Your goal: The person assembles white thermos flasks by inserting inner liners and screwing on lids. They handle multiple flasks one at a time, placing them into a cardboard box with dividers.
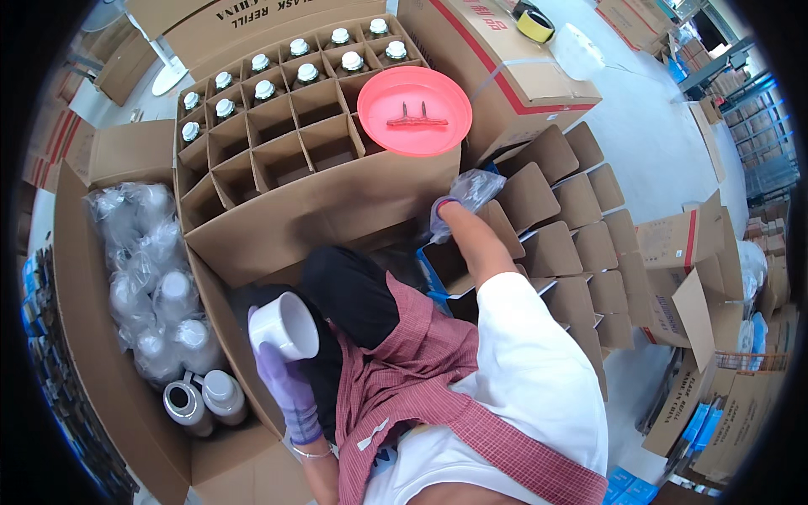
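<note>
My left hand (282, 383), in a purple glove, is closed around a white cup (284, 326) held mouth up and tilted above my lap. My gloved right hand (439, 220) reaches forward to the right and grips a crumpled clear plastic bag (476, 188); its fingers are partly hidden. That hand is above a blue-edged open box (446, 273), beside rows of open cartons (555, 244). Ahead stands a divided carton (337, 198) with several white-capped bottles (263, 89) in its far cells. A red round tray (379, 101) rests on its right corner, carrying a red piece with two prongs (417, 121).
At my left, an open carton (80, 311) holds plastic-wrapped white flasks (151, 278) and two unwrapped flasks (206, 400). A sealed carton (513, 93) at the far right bears a tape roll (535, 25) and a white object (577, 52). More cartons (690, 295) stand right.
</note>
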Demonstrator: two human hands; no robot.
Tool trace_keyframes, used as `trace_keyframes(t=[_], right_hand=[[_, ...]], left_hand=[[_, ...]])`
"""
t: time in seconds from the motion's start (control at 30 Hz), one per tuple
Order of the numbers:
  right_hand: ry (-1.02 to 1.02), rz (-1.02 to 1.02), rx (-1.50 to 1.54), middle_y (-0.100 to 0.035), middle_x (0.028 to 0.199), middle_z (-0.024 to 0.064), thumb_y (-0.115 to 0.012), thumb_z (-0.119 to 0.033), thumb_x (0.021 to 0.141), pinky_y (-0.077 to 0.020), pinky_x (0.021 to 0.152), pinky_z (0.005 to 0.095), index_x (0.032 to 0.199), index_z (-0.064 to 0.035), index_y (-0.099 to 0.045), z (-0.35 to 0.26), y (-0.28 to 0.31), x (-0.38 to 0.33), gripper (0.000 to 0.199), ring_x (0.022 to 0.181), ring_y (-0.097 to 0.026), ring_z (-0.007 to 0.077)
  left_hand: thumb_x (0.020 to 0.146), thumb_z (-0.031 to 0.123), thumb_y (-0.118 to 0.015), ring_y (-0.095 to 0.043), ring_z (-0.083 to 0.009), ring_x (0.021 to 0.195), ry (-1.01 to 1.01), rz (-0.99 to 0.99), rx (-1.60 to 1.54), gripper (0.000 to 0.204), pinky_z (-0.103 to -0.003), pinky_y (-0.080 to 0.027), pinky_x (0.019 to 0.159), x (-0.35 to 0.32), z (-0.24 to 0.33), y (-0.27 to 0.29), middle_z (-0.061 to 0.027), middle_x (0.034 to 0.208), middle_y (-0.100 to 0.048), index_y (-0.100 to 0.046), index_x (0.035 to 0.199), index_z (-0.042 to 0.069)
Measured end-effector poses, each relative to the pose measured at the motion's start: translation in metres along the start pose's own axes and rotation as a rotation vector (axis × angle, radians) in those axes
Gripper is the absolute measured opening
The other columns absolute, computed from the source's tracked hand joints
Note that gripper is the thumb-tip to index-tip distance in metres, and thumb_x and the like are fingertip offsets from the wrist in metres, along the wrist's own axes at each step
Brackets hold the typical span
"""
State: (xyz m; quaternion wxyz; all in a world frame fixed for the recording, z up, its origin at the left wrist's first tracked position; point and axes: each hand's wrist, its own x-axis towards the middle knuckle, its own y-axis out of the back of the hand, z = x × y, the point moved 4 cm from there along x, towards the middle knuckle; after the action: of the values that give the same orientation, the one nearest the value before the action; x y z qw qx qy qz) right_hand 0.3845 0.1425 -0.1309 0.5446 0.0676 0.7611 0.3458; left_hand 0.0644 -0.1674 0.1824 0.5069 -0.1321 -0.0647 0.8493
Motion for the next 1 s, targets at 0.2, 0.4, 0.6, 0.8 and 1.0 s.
trace_keyframes(t=[0.2, 0.4, 0.6, 0.8, 1.0], right_hand=[[0.05, -0.172, 0.165, -0.072, 0.112, 0.007, -0.066, -0.038, 0.084, -0.0476, 0.093, 0.0388, 0.115, -0.0108, -0.073, -0.021, -0.017, 0.009, 0.042, 0.102, -0.063, 0.0219], [0.243, -0.104, 0.607, -0.072, 0.114, 0.0077, -0.062, -0.033, 0.089, -0.0482, 0.094, 0.0371, 0.12, -0.0091, -0.07, 0.001, 0.055, -0.081, 0.04, 0.102, -0.065, 0.021], [0.247, 0.862, 0.193, -0.069, 0.114, 0.0161, -0.062, -0.031, 0.09, -0.0498, 0.094, 0.04, 0.119, -0.0062, -0.067, -0.005, 0.125, -0.243, 0.038, 0.11, -0.064, 0.032], [0.128, 1.367, 0.547, -0.066, 0.113, 0.0192, -0.062, -0.016, 0.092, -0.0504, 0.09, 0.0388, 0.119, 0.0007, -0.064, -0.094, 0.158, -0.331, 0.032, 0.105, -0.064, 0.0324], [0.301, 1.1, 0.546, -0.064, 0.119, 0.0196, -0.058, -0.011, 0.095, -0.0489, 0.093, 0.0371, 0.125, 0.0034, -0.06, -0.154, 0.088, -0.304, 0.033, 0.109, -0.063, 0.03]], left_hand=[[0.087, 0.013, -0.066, -0.053, -0.026, 0.12, -0.038, -0.365, 0.239, 0.071, -0.036, -0.04, 0.105, 0.044, -0.024, -0.106, -0.0159, 0.136, -0.048, -0.034, 0.15, 0.001], [0.08, 0.044, -0.074, -0.053, -0.0418, 0.119, 0.072, -0.638, 0.743, 0.084, -0.045, -0.044, 0.101, 0.098, -0.188, -0.221, -0.0281, 0.13, -0.049, -0.04, 0.145, 0.001], [0.078, 0.037, -0.078, -0.053, -0.0412, 0.119, -0.212, -0.501, 0.539, 0.082, -0.046, -0.043, 0.104, 0.097, -0.165, -0.239, -0.0289, 0.132, -0.049, -0.044, 0.14, -0.004], [0.08, 0.039, -0.075, -0.053, -0.04, 0.116, -0.694, -0.309, 0.919, 0.064, -0.048, -0.047, 0.092, 0.211, -0.048, -0.279, -0.0238, 0.122, -0.056, -0.054, 0.127, -0.001], [0.081, 0.027, -0.071, -0.051, -0.0357, 0.122, -1.07, 0.076, 0.867, 0.049, -0.048, -0.036, 0.107, 0.141, 0.036, -0.086, -0.0173, 0.127, -0.059, -0.061, 0.123, 0.005]])
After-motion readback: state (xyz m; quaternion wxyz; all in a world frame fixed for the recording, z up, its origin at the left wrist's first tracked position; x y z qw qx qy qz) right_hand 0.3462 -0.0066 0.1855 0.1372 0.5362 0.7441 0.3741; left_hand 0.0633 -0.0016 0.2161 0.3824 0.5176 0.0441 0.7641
